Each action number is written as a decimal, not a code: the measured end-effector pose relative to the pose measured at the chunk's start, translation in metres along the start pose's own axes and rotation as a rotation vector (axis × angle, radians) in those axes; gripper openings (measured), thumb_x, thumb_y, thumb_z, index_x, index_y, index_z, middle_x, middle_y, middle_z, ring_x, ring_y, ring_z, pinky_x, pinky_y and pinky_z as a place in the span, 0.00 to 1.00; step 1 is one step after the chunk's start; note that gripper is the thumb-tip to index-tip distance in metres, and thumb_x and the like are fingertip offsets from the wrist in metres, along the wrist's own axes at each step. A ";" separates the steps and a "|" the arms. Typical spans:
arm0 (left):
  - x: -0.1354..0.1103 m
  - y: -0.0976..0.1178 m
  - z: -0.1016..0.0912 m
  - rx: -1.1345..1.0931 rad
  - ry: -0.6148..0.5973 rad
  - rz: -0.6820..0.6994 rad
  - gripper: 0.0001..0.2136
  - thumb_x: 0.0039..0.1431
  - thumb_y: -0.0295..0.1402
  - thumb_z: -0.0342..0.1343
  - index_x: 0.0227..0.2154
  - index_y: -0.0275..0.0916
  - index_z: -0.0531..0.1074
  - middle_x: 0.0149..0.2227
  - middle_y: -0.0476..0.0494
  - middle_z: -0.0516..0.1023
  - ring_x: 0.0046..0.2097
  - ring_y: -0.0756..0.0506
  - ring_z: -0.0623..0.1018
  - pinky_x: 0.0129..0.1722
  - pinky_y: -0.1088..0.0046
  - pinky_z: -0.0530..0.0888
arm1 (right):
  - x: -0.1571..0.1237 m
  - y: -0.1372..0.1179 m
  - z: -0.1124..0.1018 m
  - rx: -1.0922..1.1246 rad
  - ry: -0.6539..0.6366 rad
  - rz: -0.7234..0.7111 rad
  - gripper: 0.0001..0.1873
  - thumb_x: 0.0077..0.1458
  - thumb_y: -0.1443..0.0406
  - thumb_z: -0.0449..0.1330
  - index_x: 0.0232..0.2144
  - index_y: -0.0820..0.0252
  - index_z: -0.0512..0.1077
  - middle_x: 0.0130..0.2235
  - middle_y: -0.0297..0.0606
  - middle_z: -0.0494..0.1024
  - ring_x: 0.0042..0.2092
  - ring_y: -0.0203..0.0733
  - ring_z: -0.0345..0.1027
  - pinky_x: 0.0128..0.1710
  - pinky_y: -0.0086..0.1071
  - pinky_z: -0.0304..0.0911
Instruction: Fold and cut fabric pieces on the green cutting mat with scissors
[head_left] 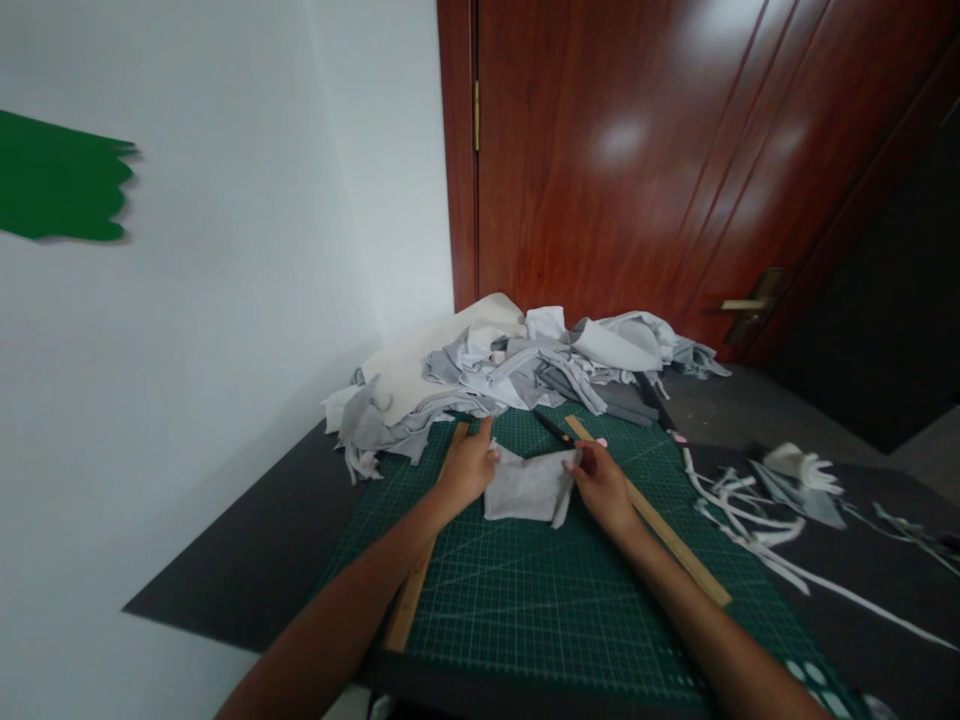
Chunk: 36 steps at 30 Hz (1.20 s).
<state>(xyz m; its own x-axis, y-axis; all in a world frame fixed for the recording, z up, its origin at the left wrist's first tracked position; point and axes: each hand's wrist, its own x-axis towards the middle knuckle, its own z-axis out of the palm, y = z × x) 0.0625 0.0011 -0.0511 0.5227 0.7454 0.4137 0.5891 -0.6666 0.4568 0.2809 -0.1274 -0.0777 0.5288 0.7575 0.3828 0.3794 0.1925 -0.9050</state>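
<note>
A small light grey piece of cloth (pixel 527 488) is stretched between my two hands over the green cutting mat (pixel 525 600). My left hand (pixel 470 465) pinches its upper left corner, with the index finger pointing forward. At the upper right corner, my right hand (pixel 600 482) grips the edge between thumb and fingers. The lower edge of the cloth hangs toward me, and its right end droops a little. Just beyond my right hand lies a dark-handled tool (pixel 555 430), partly hidden, so its kind is unclear.
Wooden rulers lie on the mat, one on the left (pixel 411 590) and one on the right (pixel 682 555). A heap of grey and white fabric scraps (pixel 517 365) covers the far end. White strips (pixel 772 545) spread on the right. Behind stands a brown door (pixel 600 200).
</note>
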 end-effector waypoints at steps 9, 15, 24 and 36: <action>-0.007 0.021 -0.012 0.256 -0.030 0.105 0.27 0.60 0.25 0.53 0.63 0.38 0.64 0.58 0.35 0.71 0.61 0.34 0.67 0.61 0.56 0.63 | -0.033 -0.037 0.007 -0.721 -0.275 -0.506 0.19 0.63 0.69 0.54 0.55 0.60 0.73 0.67 0.58 0.62 0.69 0.62 0.51 0.66 0.61 0.48; -0.017 0.034 -0.019 0.007 -0.461 0.291 0.32 0.66 0.46 0.52 0.68 0.36 0.58 0.67 0.33 0.64 0.69 0.36 0.62 0.67 0.58 0.58 | -0.039 -0.050 0.011 -0.703 -0.637 -0.462 0.23 0.67 0.62 0.54 0.61 0.61 0.70 0.68 0.55 0.65 0.68 0.55 0.58 0.67 0.53 0.53; -0.005 0.003 -0.039 0.051 -0.754 0.120 0.53 0.47 0.58 0.62 0.71 0.36 0.51 0.74 0.31 0.43 0.74 0.27 0.43 0.69 0.49 0.49 | -0.018 -0.041 -0.022 -0.543 -0.833 -0.251 0.32 0.59 0.60 0.64 0.65 0.52 0.67 0.71 0.46 0.58 0.71 0.56 0.52 0.69 0.53 0.48; 0.006 -0.023 -0.058 0.091 -0.866 0.071 0.59 0.35 0.48 0.71 0.71 0.39 0.50 0.73 0.32 0.41 0.73 0.24 0.41 0.69 0.45 0.48 | -0.005 -0.043 -0.045 -0.250 -0.801 -0.039 0.10 0.56 0.56 0.66 0.36 0.55 0.81 0.63 0.46 0.73 0.65 0.61 0.64 0.62 0.53 0.59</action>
<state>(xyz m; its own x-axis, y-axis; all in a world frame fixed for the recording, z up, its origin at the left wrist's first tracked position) 0.0157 0.0205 -0.0135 0.8227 0.4687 -0.3216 0.5651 -0.7358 0.3731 0.2958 -0.1678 -0.0325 -0.1509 0.9853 0.0802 0.5934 0.1551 -0.7898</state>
